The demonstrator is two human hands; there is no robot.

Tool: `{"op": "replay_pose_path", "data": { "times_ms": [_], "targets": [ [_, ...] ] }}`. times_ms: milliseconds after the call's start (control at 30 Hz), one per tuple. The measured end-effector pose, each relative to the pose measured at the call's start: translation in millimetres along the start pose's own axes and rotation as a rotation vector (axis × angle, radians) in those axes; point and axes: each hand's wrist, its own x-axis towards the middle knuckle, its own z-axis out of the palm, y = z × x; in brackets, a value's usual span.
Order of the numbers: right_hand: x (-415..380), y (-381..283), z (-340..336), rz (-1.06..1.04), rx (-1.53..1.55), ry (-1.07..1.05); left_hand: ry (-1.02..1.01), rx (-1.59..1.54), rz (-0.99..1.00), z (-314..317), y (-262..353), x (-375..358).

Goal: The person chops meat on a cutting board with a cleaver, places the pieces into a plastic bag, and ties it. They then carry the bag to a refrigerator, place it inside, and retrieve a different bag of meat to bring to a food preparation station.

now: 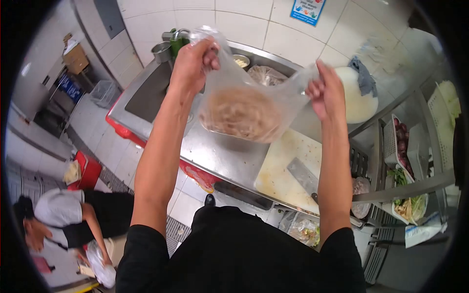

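Observation:
A clear plastic bag (pixel 243 115) with brownish, strip-like food in its bottom hangs above the steel counter (pixel 220 154), blurred by motion. My left hand (pixel 198 61) is closed round the bag's upper left corner. The upper right corner is held in the closed fingers of my right hand (pixel 325 90). Between the two hands the bag's top is stretched wide. Below and to the right of it lies a white cutting board (pixel 278 158) with a cleaver (pixel 303 176) on it.
A sink (pixel 146 100) is at the left of the counter. Behind the bag are a metal bowl (pixel 241 60) and another filled bag (pixel 266 75). Shelves with red onions (pixel 401 139) stand right. A person (pixel 73 215) bends at lower left, holding a plastic bag.

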Motion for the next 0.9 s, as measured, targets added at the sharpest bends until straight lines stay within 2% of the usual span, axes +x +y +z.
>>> {"op": "replay_pose_path", "data": {
  "times_ms": [33, 67, 100, 133, 167, 200, 233, 267, 300, 367, 433, 500, 567, 633, 667, 733, 800, 833, 900],
  "targets": [
    [-7.4, 18.9, -22.3, 0.006, 0.029, 0.091, -0.024, -0.015, -0.001, -2.6, -3.4, -4.0],
    [-14.5, 51.6, -48.6, 0.011, 0.06, 0.177, -0.174, 0.113, -0.057, -9.5, -12.6, -9.4],
    [-25.9, 91.7, -74.6, 0.03, -0.076, 0.192, -0.323, 0.246, -0.11, -17.3, -25.7, -13.1],
    [-39.2, 138.1, -101.8, 0.16, -0.242, 0.22, -0.314, 0.374, -0.205, -28.6, -52.7, -14.8],
    [-63.1, 166.7, -105.4, 0.432, -0.221, 0.261, -0.301, 0.504, -0.303, -40.5, -84.0, -17.5],
    [-79.1, 201.5, -117.6, 0.597, -0.314, 0.21, -0.297, 0.687, -0.451, -45.5, -102.3, -20.0],
    [-92.8, 218.3, -107.9, 0.636, -0.328, 0.203, -0.343, 0.75, -0.541, -55.0, -124.5, -13.5],
    [-96.9, 227.9, -96.9, 0.67, -0.341, 0.195, -0.361, 0.747, -0.528, -40.7, -116.9, -9.0],
    [-90.7, 228.3, -93.4, 0.661, -0.34, 0.212, -0.398, 0.644, -0.446, -14.7, -102.7, -10.6],
    [-68.8, 226.2, -86.9, 0.381, -0.417, 0.334, -0.448, 0.534, -0.379, 6.2, -64.6, -16.5],
    [-53.0, 170.0, -57.1, 0.049, -0.277, 0.428, -0.614, 0.524, -0.267, 11.4, -29.7, -14.3],
    [-52.3, 123.2, -26.1, 0.011, -0.207, 0.463, -0.455, 0.573, -0.246, -29.1, -34.2, 11.7],
    [-61.4, 116.4, -22.0, -0.036, -0.14, 0.501, -0.341, 0.741, -0.367, -91.5, -52.7, 35.4],
    [-73.7, 138.3, -22.5, 0.152, -0.211, 0.544, -0.271, 0.6, -0.579, -138.2, -72.8, 37.0],
    [-73.3, 135.4, -14.7, 0.153, -0.213, 0.555, -0.279, 0.598, -0.585, -139.3, -72.3, 33.9],
    [-58.6, 104.5, 13.6, 0.224, -0.342, 0.401, -0.22, 0.645, -0.487, -129.9, -57.8, 30.5],
    [-51.4, 72.9, 69.7, 0.128, -0.437, 0.188, -0.276, 0.526, -0.379, -107.9, -26.8, 34.2],
    [-49.5, 70.0, 69.5, 0.121, -0.439, 0.197, -0.325, 0.543, -0.336, -91.9, -4.4, 27.7],
    [-42.1, 67.6, 74.4, -0.027, -0.368, 0.181, -0.357, 0.555, -0.285, -77.1, 10.4, 13.9]
  ]
}}
